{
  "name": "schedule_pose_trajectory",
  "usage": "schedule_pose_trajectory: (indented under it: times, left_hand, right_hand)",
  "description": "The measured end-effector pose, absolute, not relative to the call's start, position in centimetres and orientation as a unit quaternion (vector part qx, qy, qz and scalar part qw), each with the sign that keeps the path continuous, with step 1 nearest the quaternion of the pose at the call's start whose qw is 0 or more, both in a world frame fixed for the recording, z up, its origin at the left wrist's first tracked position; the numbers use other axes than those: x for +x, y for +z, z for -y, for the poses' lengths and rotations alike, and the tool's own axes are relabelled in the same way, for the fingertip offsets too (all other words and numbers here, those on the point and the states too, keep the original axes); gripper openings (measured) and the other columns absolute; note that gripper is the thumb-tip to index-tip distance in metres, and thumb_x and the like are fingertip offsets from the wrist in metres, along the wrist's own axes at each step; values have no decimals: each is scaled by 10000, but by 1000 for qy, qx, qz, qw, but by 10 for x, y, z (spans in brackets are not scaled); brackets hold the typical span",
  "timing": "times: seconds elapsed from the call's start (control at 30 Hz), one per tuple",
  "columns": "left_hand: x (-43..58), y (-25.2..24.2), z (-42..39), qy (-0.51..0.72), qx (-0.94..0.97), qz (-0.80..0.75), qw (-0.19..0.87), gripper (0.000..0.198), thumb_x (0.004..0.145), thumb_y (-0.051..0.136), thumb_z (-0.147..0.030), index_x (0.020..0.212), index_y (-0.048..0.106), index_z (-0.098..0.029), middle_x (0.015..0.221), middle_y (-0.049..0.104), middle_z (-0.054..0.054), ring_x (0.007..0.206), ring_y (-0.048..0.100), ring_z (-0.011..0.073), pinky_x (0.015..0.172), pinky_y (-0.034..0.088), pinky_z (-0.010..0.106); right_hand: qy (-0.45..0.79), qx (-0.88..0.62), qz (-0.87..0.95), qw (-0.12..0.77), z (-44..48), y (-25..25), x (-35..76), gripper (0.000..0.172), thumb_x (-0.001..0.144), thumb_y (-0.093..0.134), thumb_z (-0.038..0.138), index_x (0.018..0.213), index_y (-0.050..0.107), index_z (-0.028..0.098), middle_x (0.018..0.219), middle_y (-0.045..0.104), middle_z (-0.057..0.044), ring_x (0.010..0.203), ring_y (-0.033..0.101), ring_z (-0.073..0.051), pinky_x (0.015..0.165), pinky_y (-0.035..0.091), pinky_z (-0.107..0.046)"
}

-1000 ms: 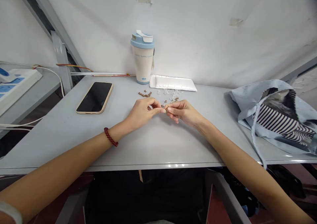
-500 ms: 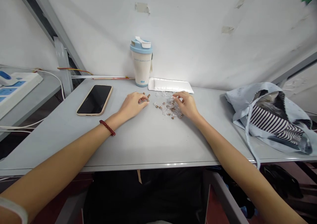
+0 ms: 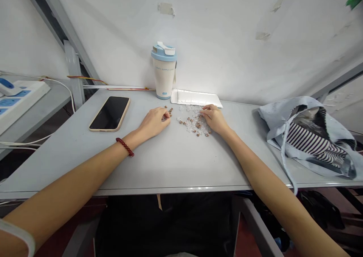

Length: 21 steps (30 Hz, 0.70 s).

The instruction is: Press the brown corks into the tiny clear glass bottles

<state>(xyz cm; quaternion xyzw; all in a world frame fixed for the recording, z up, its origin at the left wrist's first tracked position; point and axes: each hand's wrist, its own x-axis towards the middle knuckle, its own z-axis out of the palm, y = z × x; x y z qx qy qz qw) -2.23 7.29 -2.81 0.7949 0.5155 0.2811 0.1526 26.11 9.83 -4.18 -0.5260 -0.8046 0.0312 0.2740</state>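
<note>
Brown pellets (image 3: 198,125) and clear plastic bits (image 3: 189,108) lie mixed in a loose pile, nearer than the travel cup (image 3: 163,77) and to its right; a few more pellets sit just in front of its base. The left hand (image 3: 154,121) is in front of the cup, thumb and forefinger close together beside those few; whether they pinch one, I cannot tell. The right hand (image 3: 216,120), right of the cup, curls its fingertips at the pile, its grip unclear. A white packet (image 3: 195,98) touches or nearly touches the cup's base; a smartphone (image 3: 110,113) lies to its left, a cloth bag (image 3: 276,113) far right.
</note>
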Motion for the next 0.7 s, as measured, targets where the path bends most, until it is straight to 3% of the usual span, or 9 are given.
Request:
schedule_pose_trajectory:
  times: [0.23, 0.4, 0.53, 0.7]
  left_hand:
    - [-20, -23, -69, 307, 774, -526, 174, 53, 759, 583, -217, 747, 625, -187, 842, 714, 56, 779, 642, 212, 753, 505, 348]
    - [-15, -19, -61, 378, 727, -512, 258, 38, 739, 611, -211, 723, 628, -181, 812, 734, 39, 733, 672, 182, 699, 525, 299]
    - [-9, -16, -53, 419, 720, -471, 290, 60, 748, 638, -229, 745, 653, -172, 797, 733, 30, 718, 676, 167, 667, 533, 275]
    - [3, -11, -39, 456, 732, -396, 316, 73, 770, 686, -243, 779, 701, -173, 803, 739, 19, 770, 676, 158, 726, 554, 270]
  right_hand:
    - [80, -568, 778, 256, -93, -33, 260, 240, 844, 532, 137, 957, 743, 137, 955, 662, -134, 833, 608, -236, 841, 494, -411]
    - [110, -598, 726, 321, -84, -20, 253, 159, 781, 552, 117, 892, 665, 134, 891, 671, -104, 751, 597, -192, 732, 479, -349]
    - [261, -575, 647, 428, -68, -2, 240, 80, 804, 575, 190, 853, 631, 161, 719, 651, -38, 652, 586, -153, 636, 460, -311]
    - [464, -460, 616, 441, -49, 8, 225, 249, 759, 744, 337, 921, 678, 160, 841, 711, -54, 692, 611, -137, 650, 473, -304]
